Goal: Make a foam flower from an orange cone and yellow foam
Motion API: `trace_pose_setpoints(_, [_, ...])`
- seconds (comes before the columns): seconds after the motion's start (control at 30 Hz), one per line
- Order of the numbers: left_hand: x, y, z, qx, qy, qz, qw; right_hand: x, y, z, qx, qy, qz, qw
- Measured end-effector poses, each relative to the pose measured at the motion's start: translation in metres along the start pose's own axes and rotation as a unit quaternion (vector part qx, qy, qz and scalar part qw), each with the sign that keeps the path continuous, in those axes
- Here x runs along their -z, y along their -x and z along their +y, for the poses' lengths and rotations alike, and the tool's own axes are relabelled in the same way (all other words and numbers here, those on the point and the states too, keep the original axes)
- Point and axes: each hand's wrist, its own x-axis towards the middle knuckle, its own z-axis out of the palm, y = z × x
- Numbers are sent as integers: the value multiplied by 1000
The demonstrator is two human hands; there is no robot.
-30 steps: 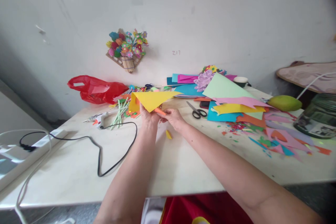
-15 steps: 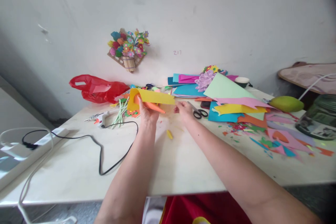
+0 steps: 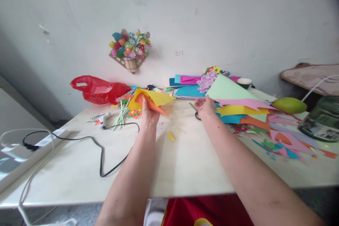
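My left hand [image 3: 150, 112] is closed around an orange rolled sheet [image 3: 156, 106] and a yellow sheet [image 3: 159, 97], which lies curved behind and over the orange one. My right hand [image 3: 206, 106] is over the black-handled scissors [image 3: 192, 106], covering part of their handles; its fingers are partly bent and apart, and nothing shows between them. Just beside that hand stands the tip of a pale green sheet [image 3: 228, 90]. A small yellow scrap [image 3: 171, 136] lies on the table between my forearms.
A white glue gun [image 3: 103, 120] with a black cord, green strips [image 3: 122, 113] and a red bag [image 3: 99, 89] are at the left. Coloured sheets [image 3: 242, 110], scraps [image 3: 287, 141], a green fruit [image 3: 289, 105] and a glass jar [image 3: 321, 118] are at the right.
My right hand has moved right, away from the yellow sheet to the scissors, and has opened. The yellow sheet's right end has changed shape and now looks pointed.
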Motion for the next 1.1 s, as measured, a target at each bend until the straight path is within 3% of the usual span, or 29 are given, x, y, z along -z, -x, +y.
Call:
trace_pose_setpoints(0.03, [0,-1,-1,-3,-3,1,1000,-1,4,0,-12,6,-32,999])
trace_pose_setpoints(0.1, [1,-2,-3,-7,-6,3,1000,-3,12,2,-39,42,-152,987])
trace_pose_setpoints(0.2, [2,-3,-5,5,-13,0,1000,-4,22,7,-78,136,-337,928])
trace_pose_setpoints(0.27, [1,-2,-4,16,-23,-16,999,-5,27,10,-93,197,-393,893])
trace_pose_setpoints(0.47, [-6,3,-3,-3,-41,-56,998,-12,47,11,-140,313,-480,807])
trace_pose_setpoints(0.63, [-9,5,-12,-31,-47,-53,997,-25,71,27,-120,295,-485,814])
trace_pose_setpoints(0.77, [-10,5,-16,-53,-74,-69,993,-26,73,37,-54,324,-449,831])
trace_pose_setpoints(0.87, [-8,2,-11,-74,-80,-61,992,-22,64,30,-25,393,-444,805])
trace_pose_setpoints(0.9, [-6,0,-9,-82,-76,-53,992,-20,61,26,-18,432,-449,782])
trace_pose_setpoints(0.97, [-3,-3,-5,-92,-71,-39,992,-19,57,21,13,514,-488,706])
trace_pose_setpoints(1.1, [4,-6,-1,-100,-79,-25,991,-20,73,32,173,588,-620,490])
